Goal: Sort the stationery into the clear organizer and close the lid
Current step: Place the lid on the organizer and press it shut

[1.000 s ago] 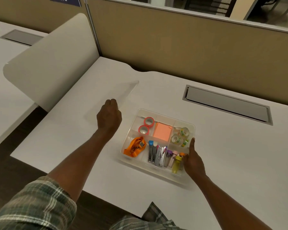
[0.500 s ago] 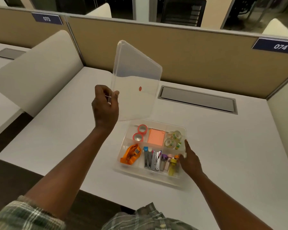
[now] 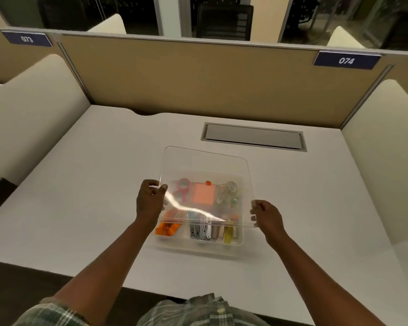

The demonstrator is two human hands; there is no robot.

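Note:
The clear organizer (image 3: 198, 246) sits on the white desk, filled with stationery: an orange item at its near left, metal clips and small bottles along the near row, pink tape rolls, an orange sticky pad and clear tape rolls behind. The clear lid (image 3: 205, 165) with a small red dot hovers over it, tilted, its far edge beyond the box. My left hand (image 3: 150, 201) grips the lid's left edge. My right hand (image 3: 265, 216) grips its near right corner.
A grey cable hatch (image 3: 253, 137) is set into the desk (image 3: 80, 196) behind the organizer. Cream side dividers (image 3: 28, 118) stand left and right, and a tan partition runs along the back.
The lid came down from upright in my left hand to lie over the organizer. My right hand left the box's side and took the lid's right corner.

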